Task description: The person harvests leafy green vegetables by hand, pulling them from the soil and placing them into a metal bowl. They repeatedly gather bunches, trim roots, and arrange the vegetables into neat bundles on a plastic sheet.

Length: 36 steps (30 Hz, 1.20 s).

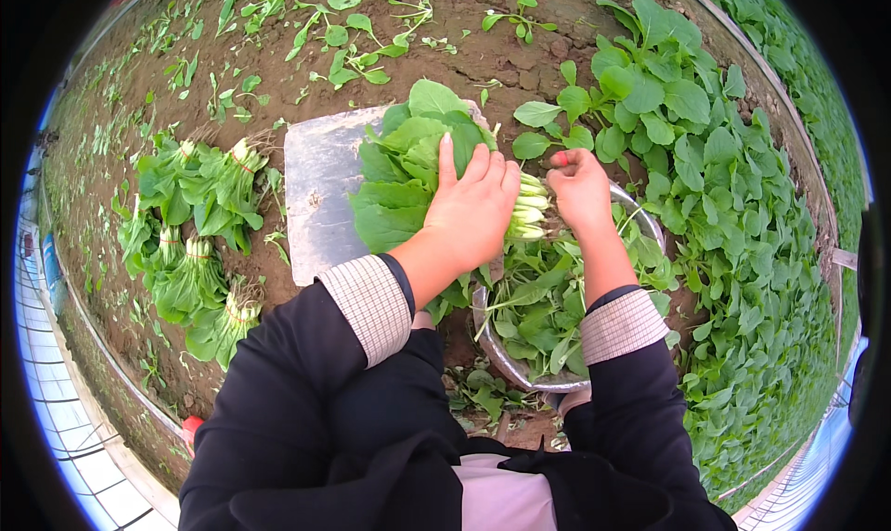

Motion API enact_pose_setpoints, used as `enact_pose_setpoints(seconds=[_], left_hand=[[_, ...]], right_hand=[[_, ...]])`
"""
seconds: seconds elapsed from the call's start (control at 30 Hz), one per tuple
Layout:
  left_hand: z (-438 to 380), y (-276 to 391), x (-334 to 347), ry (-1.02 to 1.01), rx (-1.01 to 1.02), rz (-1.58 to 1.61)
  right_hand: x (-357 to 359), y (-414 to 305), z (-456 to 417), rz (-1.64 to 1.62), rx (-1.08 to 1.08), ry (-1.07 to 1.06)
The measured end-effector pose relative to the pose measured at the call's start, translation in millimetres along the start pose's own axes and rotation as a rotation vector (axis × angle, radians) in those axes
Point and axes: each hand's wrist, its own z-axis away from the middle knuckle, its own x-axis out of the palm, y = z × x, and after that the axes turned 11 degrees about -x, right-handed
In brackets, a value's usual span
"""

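Observation:
A pile of leafy greens (397, 190) lies on a flat, scuffed board (317, 190), its pale stems and roots pointing right. Spread flat over the leaves and stems is my left hand (477, 200), pressing on them. Just right of the root ends, my right hand (578, 186) is raised with its fingers curled and something red at a fingertip; whether it grips anything is not clear. Below it stands a metal basin (501, 364) with loose greens (546, 308) in it. Several bundles of greens (198, 273), tied with thin red bands, lie on the soil at the left.
Dense growing greens (738, 252) fill the bed on the right. Uprooted small plants (355, 50) are scattered over the brown soil (445, 16) beyond the board. More loose leaves (487, 392) lie by the basin's near side. A red object (191, 430) is at the lower left.

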Motion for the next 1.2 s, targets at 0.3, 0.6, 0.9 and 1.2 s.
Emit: enact_pose_setpoints(seconds=[0.3,0.6,0.9,1.2], left_hand=[[3.9,-3.3,3.4,0.192,0.018,-0.007],[-0.5,-6.1,-4.0,0.001,0.048,0.024],[0.1,-6.8,-4.0,0.029,0.059,0.042],[2.3,-6.3,-11.3,0.001,0.094,0.056]], right_hand=[[7.5,-22.8,19.4,-0.755,0.136,-0.089],[7.4,-20.5,-0.7,-0.592,0.069,-0.05],[23.0,-20.9,-15.8,-0.468,-0.034,-0.077],[-10.3,-41.7,-9.3,-0.554,-0.041,-0.423]])
